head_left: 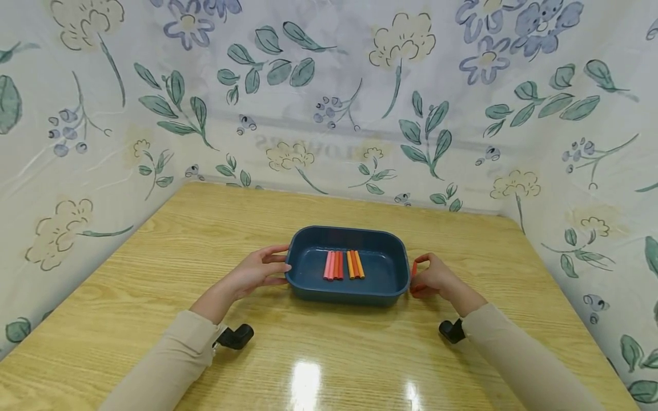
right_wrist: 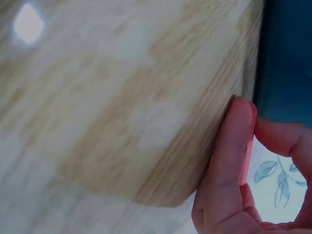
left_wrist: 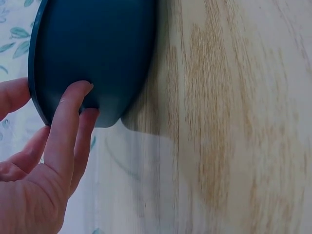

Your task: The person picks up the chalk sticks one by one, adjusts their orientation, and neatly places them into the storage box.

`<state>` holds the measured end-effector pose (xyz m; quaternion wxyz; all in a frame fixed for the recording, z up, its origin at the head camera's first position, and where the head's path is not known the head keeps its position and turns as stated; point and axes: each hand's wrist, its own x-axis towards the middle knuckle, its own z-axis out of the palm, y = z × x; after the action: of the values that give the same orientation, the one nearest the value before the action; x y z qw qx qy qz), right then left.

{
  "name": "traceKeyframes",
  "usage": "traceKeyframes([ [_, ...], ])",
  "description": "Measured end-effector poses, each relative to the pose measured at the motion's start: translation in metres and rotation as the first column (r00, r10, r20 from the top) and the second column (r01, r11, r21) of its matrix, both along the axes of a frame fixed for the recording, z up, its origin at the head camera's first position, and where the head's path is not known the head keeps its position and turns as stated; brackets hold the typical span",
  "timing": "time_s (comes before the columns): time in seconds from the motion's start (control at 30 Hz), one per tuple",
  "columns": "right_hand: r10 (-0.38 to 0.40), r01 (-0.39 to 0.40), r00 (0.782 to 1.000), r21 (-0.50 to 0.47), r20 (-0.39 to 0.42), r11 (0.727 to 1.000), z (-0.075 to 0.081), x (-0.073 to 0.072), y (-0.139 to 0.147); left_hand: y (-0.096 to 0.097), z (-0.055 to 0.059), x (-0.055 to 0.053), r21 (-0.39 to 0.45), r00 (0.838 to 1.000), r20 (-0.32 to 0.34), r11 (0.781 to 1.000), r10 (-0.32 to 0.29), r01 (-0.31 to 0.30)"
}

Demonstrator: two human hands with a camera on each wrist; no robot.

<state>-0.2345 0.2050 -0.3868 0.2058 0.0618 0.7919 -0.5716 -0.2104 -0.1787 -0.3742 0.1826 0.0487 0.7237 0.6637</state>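
A dark blue rectangular tray [head_left: 377,268] sits on the table, with short crayon-like sticks inside. Several pink and red sticks [head_left: 333,266] lie side by side; right of them is a small row of orange and yellow sticks [head_left: 355,265]. My left hand [head_left: 250,274] grips the tray's left end. In the left wrist view its fingers [left_wrist: 73,105] press the outer wall, with a digit at the rim. Beside the tray's right end, my right hand [head_left: 433,279] pinches a red stick [right_wrist: 247,153] between thumb and fingers, partly hidden by them.
The wood-grain table [head_left: 231,211] extends around the tray. Floral-patterned sheeting [head_left: 329,154] stands behind it and along both sides. Black wrist-worn devices [head_left: 236,337] hang below both forearms.
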Motion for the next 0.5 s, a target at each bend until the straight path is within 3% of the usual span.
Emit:
traceKeyframes([
  [0.23,-0.008,0.009,1.0,-0.074,0.012,0.997,0.0011,0.0005,0.003,-0.0003,0.0039,0.0022,0.003,0.999,-0.015,0.999,-0.035,0.035],
  [0.5,-0.056,0.06,0.998,-0.12,0.038,0.991,0.0042,0.0008,0.0023,0.0022,0.0023,-0.0019,-0.01,1.0,0.016,1.0,0.004,-0.004],
])
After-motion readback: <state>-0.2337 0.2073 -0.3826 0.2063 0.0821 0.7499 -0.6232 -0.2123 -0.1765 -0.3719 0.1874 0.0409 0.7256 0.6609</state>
